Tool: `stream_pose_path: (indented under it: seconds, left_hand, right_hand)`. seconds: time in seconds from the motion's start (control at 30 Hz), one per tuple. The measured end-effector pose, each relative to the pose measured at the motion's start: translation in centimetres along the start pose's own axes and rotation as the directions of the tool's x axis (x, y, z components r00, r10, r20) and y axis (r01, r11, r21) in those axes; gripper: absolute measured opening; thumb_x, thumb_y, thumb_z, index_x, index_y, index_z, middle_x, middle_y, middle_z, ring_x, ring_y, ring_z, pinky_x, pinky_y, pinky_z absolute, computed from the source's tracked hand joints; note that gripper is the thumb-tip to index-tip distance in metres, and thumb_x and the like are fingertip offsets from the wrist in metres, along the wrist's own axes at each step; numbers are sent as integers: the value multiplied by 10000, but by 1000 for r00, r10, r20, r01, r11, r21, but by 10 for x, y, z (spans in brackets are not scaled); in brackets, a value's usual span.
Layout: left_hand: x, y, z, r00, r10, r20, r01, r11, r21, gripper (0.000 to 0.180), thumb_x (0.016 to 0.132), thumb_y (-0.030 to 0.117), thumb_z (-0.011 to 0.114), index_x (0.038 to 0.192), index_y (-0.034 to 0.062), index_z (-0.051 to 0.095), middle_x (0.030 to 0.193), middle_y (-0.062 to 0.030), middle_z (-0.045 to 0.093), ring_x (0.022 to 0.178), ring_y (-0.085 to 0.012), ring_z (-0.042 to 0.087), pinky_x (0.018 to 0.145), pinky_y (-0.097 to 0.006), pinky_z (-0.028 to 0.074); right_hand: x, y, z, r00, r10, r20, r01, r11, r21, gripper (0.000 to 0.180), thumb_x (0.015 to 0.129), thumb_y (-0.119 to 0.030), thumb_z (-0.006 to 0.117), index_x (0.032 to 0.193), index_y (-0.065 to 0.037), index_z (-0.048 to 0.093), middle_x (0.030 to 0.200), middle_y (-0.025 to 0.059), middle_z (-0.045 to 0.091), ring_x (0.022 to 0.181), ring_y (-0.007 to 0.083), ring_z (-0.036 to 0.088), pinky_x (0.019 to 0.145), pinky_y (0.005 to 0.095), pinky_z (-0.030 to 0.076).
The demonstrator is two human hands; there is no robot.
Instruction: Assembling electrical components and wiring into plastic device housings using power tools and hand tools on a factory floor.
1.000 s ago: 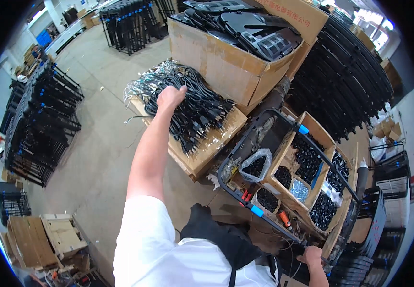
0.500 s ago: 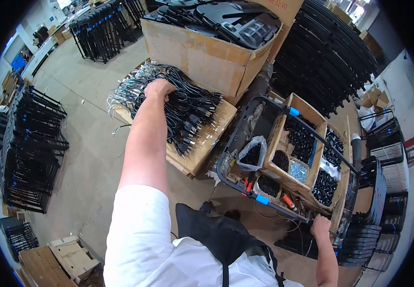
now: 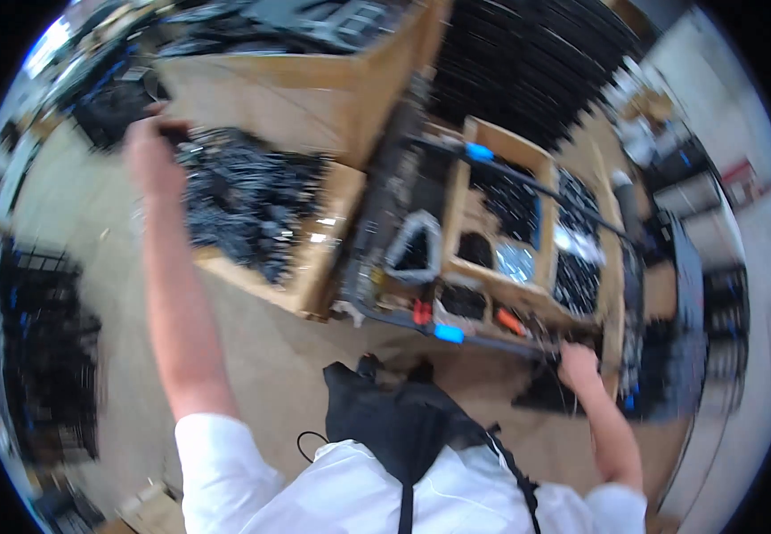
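Note:
My left hand [image 3: 154, 151] is raised at the far left, above the outer edge of a pile of black cables [image 3: 243, 200]. Motion smears its fingers, and whatever they may hold cannot be made out. The cables lie on a cardboard box [image 3: 336, 214], their plugs toward its right side. At the right, my right hand [image 3: 579, 365] is closed around the near tube of a black tubular frame [image 3: 510, 345] with blue bands. This frame lies across a bench of wooden parts bins [image 3: 457, 200].
Black and silvery small parts fill the bins, beside a clear bag of black pieces [image 3: 415, 249]. A large carton of black panels [image 3: 261, 89] stands behind the cables. Stacked black frames [image 3: 528, 80] rise at the back; more racks [image 3: 47, 347] stand left.
My left hand has lifted off the cable pile and swung outward to the left. The view has shifted, moving the bench leftward in it. My right hand keeps its hold on the frame.

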State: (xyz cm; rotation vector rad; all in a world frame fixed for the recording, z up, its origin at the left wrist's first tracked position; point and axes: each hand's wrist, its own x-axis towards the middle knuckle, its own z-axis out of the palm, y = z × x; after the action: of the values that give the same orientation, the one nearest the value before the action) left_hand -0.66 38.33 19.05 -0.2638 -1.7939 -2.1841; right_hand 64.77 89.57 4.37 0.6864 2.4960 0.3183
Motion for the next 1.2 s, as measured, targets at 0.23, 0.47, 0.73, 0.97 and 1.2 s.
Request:
stream_pose_path:
  seconds: [0.23, 0.47, 0.73, 0.97, 1.2]
  left_hand:
    - [-180, 72, 104, 848, -132, 514, 252, 952, -172, 364, 1142, 299, 457, 1255, -16, 601, 763, -42, 528, 805, -188, 574, 824, -345, 478]
    - [-400, -27, 151, 333, -486, 808, 636, 748, 189, 151, 1122, 164, 530, 1179, 44, 601, 821, -15, 658, 760, -97, 653, 697, -287, 540]
    - [-461, -80, 167, 333, -520, 786, 305, 849, 432, 253, 1080, 256, 555, 1141, 21, 623, 744, -91, 712, 734, -227, 741, 708, -408, 568]
    - [-455, -84, 168, 264, -620, 738, 351, 775, 525, 234, 1100, 267, 533, 1128, 42, 593, 739, -52, 694, 716, -122, 680, 685, -324, 540]
    - [-456, -85, 166, 272, -614, 741, 368, 778, 509, 307, 1097, 322, 546, 1111, 21, 605, 726, -92, 720, 707, -191, 730, 686, -377, 564]
  right_hand:
    - [11, 10, 12, 997, -73, -4, 71, 987, -144, 90, 868, -151, 646, 897, -111, 721, 896, 119, 777, 818, 308, 784, 670, 445, 621]
    - [10, 27, 28, 931, 76, 358, 4, 976, -216, 162, 890, -128, 627, 1023, -118, 719, 916, 107, 782, 848, 295, 789, 673, 447, 619]
    - [7, 6, 10, 990, 119, 80, -111, 989, -96, 162, 913, -167, 616, 1005, -118, 740, 969, 111, 793, 904, 292, 793, 716, 460, 623]
    - [-2, -9, -9, 985, 6, -175, 7, 997, 72, 242, 935, -228, 623, 1095, -59, 689, 972, 161, 785, 882, 302, 789, 723, 438, 628]
    - [6, -9, 13, 990, 83, 111, -93, 991, 91, 598, 938, -546, 695, 1181, -1, 658, 980, 198, 775, 937, 352, 775, 799, 455, 619]
